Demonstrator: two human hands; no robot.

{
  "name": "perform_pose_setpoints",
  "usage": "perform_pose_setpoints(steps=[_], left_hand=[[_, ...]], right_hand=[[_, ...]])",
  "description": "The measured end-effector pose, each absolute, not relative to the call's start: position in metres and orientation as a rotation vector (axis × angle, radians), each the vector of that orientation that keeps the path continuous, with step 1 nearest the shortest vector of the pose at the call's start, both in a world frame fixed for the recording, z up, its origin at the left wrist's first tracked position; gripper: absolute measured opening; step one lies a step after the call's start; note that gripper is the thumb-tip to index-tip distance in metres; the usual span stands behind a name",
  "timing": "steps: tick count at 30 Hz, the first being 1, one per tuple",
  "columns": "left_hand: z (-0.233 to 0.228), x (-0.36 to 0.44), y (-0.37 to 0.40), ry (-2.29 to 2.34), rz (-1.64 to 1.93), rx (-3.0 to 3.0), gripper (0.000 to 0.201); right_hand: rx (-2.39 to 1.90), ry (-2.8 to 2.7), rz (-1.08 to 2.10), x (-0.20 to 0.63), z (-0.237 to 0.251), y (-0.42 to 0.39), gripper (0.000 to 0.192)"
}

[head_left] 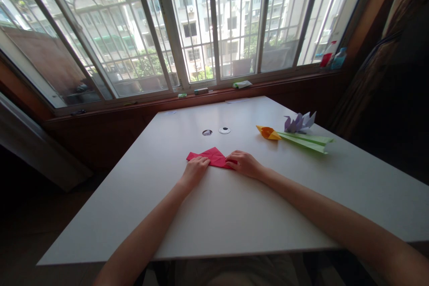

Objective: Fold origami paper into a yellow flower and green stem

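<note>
A folded red paper [212, 156] lies flat on the white table [234, 205], near its middle. My left hand [195, 169] rests on the paper's left near edge, fingers curled down onto it. My right hand [243, 162] presses on the paper's right end, fingers flat against it. Both hands touch the paper; whether either pinches a fold is hidden by the fingers.
To the right lie an orange folded paper shape [268, 132], a green paper plane [306, 141] and a purple paper crane [299, 122]. Two round cable holes [224, 130] sit beyond the red paper. A barred window [187, 31] and its sill with small items run behind the table.
</note>
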State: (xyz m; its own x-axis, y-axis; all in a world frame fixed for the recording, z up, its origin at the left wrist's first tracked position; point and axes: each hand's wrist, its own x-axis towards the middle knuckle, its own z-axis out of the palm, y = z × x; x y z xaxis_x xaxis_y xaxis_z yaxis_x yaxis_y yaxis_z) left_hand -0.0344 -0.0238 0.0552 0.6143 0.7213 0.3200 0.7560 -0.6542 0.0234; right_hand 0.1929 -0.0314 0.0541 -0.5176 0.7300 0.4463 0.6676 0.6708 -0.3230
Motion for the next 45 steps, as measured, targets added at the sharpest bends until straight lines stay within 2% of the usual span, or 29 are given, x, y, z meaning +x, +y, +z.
perform_pose_setpoints(steps=[6, 12, 21, 25, 29, 33, 39, 45], left_hand=[[0.059, -0.032, -0.028, -1.048, -0.528, -2.868, 0.031], [0.063, -0.020, -0.036, -0.748, -0.522, -3.018, 0.027], [0.059, -0.013, -0.046, -0.882, -0.536, -3.019, 0.024], [0.054, -0.013, -0.047, -1.133, -0.739, -2.985, 0.026], [0.049, -0.013, -0.043, -1.504, -1.198, -2.969, 0.024], [0.048, -0.011, -0.038, -1.666, -1.565, -3.058, 0.023], [0.047, -0.008, -0.042, -1.692, -1.779, -3.173, 0.023], [0.048, -0.003, -0.047, -1.643, -1.814, -3.171, 0.031]], right_hand=[[-0.850, -2.390, 0.249, 0.189, 0.058, -0.039, 0.024], [-0.843, -2.360, 0.316, 0.188, 0.057, -0.039, 0.025], [-0.885, -2.362, 0.398, 0.190, 0.058, -0.035, 0.036], [-0.860, -2.366, 0.382, 0.192, 0.059, -0.038, 0.036], [-0.876, -2.209, 0.360, 0.190, 0.056, -0.040, 0.027], [-0.966, -1.962, 0.500, 0.182, 0.053, -0.042, 0.025], [-1.031, -1.738, 0.857, 0.173, 0.054, -0.046, 0.029], [-1.017, -1.696, 1.017, 0.173, 0.055, -0.046, 0.028]])
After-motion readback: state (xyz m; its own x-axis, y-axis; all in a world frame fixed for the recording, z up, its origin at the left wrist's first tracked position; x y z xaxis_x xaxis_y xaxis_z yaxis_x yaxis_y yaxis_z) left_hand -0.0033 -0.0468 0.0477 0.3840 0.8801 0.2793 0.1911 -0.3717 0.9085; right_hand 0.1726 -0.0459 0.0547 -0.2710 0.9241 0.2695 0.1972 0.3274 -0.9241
